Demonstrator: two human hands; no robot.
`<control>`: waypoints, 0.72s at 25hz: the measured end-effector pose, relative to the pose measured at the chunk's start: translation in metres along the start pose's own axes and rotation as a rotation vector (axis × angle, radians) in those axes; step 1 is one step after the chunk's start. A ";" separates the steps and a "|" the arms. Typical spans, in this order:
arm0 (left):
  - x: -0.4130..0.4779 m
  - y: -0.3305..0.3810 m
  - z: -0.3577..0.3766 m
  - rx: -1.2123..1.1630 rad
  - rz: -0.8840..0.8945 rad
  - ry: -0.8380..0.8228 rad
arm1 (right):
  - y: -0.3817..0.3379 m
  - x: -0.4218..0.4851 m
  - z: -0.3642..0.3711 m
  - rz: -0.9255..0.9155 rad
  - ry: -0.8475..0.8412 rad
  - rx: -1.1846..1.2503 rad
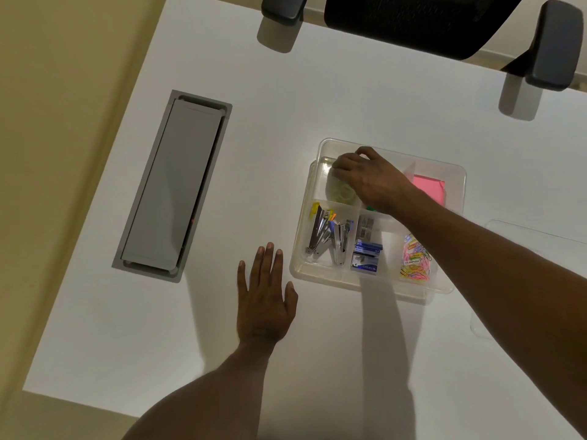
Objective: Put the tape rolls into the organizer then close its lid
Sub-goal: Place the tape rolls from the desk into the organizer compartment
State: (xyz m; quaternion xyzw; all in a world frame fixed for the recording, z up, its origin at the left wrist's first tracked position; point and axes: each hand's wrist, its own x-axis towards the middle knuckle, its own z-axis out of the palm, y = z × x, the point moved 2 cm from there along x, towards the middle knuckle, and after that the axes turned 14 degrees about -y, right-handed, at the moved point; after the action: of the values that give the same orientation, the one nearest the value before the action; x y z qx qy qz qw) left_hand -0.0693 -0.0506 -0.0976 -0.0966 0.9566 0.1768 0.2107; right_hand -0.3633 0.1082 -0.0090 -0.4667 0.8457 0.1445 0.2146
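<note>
A clear plastic organizer (298, 252) with several compartments stands on the white desk, its top uncovered. My right hand (365, 177) reaches into its far left compartment, fingers curled down over clear tape rolls (341, 193) lying there; whether it grips one I cannot tell. My left hand (265, 300) lies flat on the desk just left of the organizer, fingers spread, holding nothing. The clear lid (521, 233) lies on the desk to the right, partly hidden by my right forearm.
Other compartments hold staplers (327, 236), staple boxes (367, 255), coloured paper clips (416, 258) and pink sticky notes (427, 188). A grey cable hatch (173, 185) is set into the desk at left. A black office chair (419, 20) stands at the far edge.
</note>
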 end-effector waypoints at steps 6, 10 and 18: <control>0.000 -0.001 0.002 0.005 -0.002 0.013 | -0.002 0.004 0.002 -0.001 -0.024 -0.016; 0.001 -0.001 0.003 0.022 -0.003 0.016 | -0.005 0.006 0.006 0.020 -0.026 0.008; 0.001 -0.001 0.005 0.019 0.002 0.030 | -0.021 -0.013 0.010 0.180 0.136 0.235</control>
State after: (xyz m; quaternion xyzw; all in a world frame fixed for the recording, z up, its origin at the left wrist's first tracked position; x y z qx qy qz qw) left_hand -0.0684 -0.0497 -0.1029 -0.0962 0.9613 0.1665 0.1971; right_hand -0.3373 0.1113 -0.0120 -0.3693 0.9078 0.0314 0.1961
